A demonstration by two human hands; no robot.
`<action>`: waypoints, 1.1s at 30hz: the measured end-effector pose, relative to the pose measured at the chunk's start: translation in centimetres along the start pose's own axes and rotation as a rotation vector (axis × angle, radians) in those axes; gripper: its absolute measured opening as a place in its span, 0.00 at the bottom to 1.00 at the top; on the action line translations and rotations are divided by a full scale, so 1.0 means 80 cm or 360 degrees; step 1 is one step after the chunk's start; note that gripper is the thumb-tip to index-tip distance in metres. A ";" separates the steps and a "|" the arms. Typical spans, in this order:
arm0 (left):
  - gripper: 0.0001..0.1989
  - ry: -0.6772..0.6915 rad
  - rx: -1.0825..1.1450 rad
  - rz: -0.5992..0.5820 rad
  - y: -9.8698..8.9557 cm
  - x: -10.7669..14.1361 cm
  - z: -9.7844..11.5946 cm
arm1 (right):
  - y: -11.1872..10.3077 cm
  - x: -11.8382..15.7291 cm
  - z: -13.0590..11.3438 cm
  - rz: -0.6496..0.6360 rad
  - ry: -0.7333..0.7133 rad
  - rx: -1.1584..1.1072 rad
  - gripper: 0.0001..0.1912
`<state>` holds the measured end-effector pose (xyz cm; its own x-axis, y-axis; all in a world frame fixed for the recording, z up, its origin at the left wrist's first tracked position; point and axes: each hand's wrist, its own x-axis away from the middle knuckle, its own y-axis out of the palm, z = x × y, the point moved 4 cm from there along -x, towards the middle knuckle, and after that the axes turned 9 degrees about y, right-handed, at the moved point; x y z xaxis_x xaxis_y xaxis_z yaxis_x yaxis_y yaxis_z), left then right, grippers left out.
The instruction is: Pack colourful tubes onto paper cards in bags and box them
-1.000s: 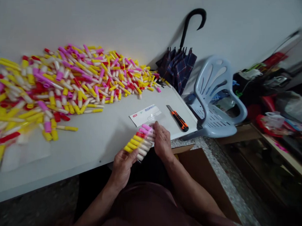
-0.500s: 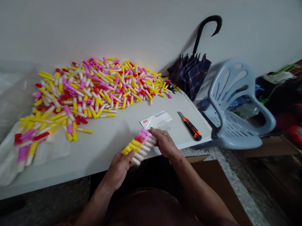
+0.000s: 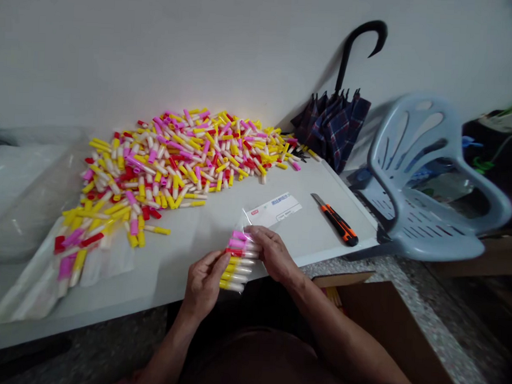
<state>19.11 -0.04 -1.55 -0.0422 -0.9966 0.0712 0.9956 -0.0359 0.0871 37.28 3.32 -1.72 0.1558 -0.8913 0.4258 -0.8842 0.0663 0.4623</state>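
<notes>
Both hands hold a clear plastic packet of small tubes [image 3: 238, 261] over the table's front edge. The tubes lie side by side in a row, with pink, red and yellow ends to the left and whitish ends to the right. My left hand [image 3: 204, 280] is closed on the packet's left side, thumb on top. At its upper right side, the fingers of my right hand [image 3: 273, 253] pinch the film, and a flap of it stands up. Just beyond the hands lies a white printed slip [image 3: 276, 209]. A large heap of loose tubes [image 3: 185, 160] covers the back of the table.
An orange-and-black utility knife [image 3: 336, 219], blade out, rests on the white table [image 3: 163, 261] at right. Clear plastic sheeting [image 3: 31, 193] lies at left. A folded umbrella [image 3: 333, 127] leans against the wall, a blue-grey plastic chair [image 3: 437, 222] beside it. Below right stands an open cardboard box [image 3: 390, 322].
The packet has turned from slanting to nearly straight, its tube ends now facing left and right. A film flap now shows at its top. Both hands still hold it; the view has shifted slightly.
</notes>
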 end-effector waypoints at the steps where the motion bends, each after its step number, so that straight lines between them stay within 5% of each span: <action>1: 0.22 0.0048 -0.0038 0.0057 -0.002 0.002 -0.001 | 0.000 0.000 0.001 -0.0001 0.0016 -0.0048 0.18; 4: 0.24 0.0011 0.0052 0.0109 -0.003 0.005 -0.001 | 0.001 0.001 0.002 -0.0043 0.0055 -0.0060 0.19; 11: 0.26 -0.0344 0.0377 -0.0400 0.012 0.014 -0.009 | 0.002 0.004 -0.004 -0.0022 -0.0016 -0.0046 0.19; 16: 0.24 -0.0322 0.0344 -0.0238 0.011 0.012 -0.011 | 0.007 0.007 -0.009 0.0021 -0.0002 -0.0129 0.18; 22: 0.29 -0.0293 0.0660 -0.0182 0.002 0.020 0.000 | -0.005 -0.007 -0.013 0.0350 -0.0083 -0.0268 0.19; 27: 0.24 -0.0252 0.0230 -0.0150 -0.015 0.031 -0.008 | -0.012 -0.017 -0.013 0.0394 -0.0126 -0.0324 0.17; 33: 0.22 0.0070 -0.0258 -0.0241 -0.018 0.023 0.000 | -0.016 -0.018 -0.008 0.0417 -0.0145 -0.0300 0.17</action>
<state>17.56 -1.80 -1.59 -0.1921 -0.9810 0.0258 0.9788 -0.1934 -0.0675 38.47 4.80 -2.43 -0.1135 -0.8690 0.4817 -0.7906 0.3726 0.4859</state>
